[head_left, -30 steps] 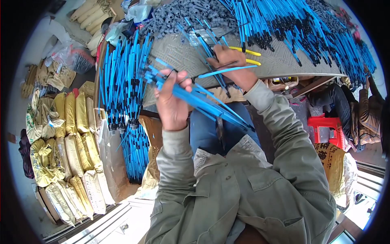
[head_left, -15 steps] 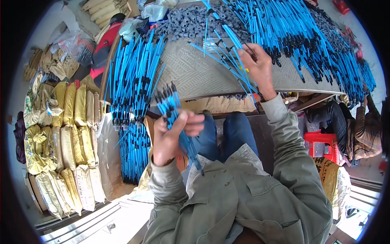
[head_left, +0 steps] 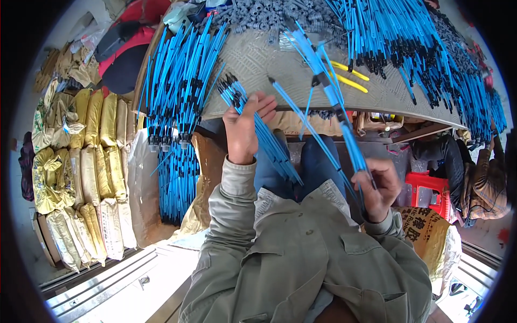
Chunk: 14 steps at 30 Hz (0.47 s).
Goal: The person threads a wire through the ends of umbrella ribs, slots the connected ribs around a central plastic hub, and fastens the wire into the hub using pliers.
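My left hand [head_left: 243, 129] is closed around a bundle of thin blue tubes [head_left: 273, 151] with black ends, its thumb across them and its fingertips sticking out past them. The bundle slants from the table edge down over my lap. My right hand [head_left: 381, 188], near my right thigh, pinches the lower ends of several longer blue tubes with black fittings [head_left: 336, 102]. Those tubes stretch up over the table and are partly smeared by motion. Behind them on the table lies a tool with yellow handles [head_left: 353, 81], its head hidden.
The textured grey table [head_left: 256, 62] bears a heap of grey fittings [head_left: 264, 16] at the back. Blue tubes are stacked at its left [head_left: 183, 81] and far right [head_left: 393, 43]. Yellow sacks [head_left: 97, 167] stand left; a red stool [head_left: 431, 185] and another person [head_left: 484, 183] are at right.
My right hand has come down from above the table to beside my right thigh, drawing tubes along. My left hand has risen toward the table edge with its bundle. The yellow handles now show more.
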Available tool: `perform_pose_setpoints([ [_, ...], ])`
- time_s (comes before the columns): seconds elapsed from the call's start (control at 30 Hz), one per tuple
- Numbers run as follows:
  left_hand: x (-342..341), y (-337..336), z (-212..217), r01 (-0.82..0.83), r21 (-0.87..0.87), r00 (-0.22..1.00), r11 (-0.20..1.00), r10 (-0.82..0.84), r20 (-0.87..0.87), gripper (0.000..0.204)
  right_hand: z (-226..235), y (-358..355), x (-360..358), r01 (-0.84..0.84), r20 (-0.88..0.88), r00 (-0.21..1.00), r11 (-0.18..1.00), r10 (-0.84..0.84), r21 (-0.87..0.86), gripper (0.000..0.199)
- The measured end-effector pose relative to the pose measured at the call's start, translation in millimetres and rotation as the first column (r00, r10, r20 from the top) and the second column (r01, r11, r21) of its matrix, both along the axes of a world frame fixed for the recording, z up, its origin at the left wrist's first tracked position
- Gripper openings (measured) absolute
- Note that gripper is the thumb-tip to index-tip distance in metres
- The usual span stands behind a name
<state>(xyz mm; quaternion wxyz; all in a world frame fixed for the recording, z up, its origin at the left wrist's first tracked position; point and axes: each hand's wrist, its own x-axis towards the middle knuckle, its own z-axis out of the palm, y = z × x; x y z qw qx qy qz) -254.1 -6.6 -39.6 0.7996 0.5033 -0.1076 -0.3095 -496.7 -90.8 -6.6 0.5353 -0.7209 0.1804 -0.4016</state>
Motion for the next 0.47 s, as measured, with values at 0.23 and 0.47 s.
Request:
perform_pose_setpoints([
  [0.23,-19,0,26,0.061,-0.139,0.992,0.988,-0.076,-0.102,0.028,-25,13,20,-0.134,0.065,0.991,0.926,0.119,0.353,0.01],
  [0.47,-11,24,22,0.182,-0.592,0.978,0.785,-0.207,0.027,0.029,-39,-12,26,-0.449,-0.102,0.878,0.878,0.468,0.166,0.02],
])
